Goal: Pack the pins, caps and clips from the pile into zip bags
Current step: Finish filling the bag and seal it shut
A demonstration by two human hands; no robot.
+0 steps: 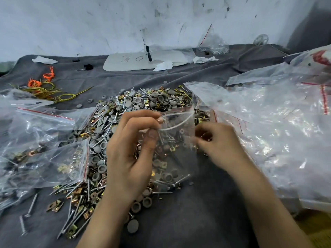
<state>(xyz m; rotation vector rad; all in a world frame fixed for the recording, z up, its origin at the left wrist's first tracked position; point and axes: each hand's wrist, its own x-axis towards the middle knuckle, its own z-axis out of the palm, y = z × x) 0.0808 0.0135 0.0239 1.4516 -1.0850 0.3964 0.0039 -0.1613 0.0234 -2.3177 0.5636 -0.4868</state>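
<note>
Orange bands (48,75), white board (125,65) lie on cloth (197,212).

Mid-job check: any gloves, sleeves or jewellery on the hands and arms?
No. The left hand and right hand are ungloved, and both forearms are bare to the frame edge, no sleeves. No ring, watch or bracelet shows; the right hand is blurred.

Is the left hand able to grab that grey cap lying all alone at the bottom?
Probably, but not right away. Nothing covers the grey cap and it lies beside that arm, yet the left hand is pinching the zip bag and must let go first.
</note>
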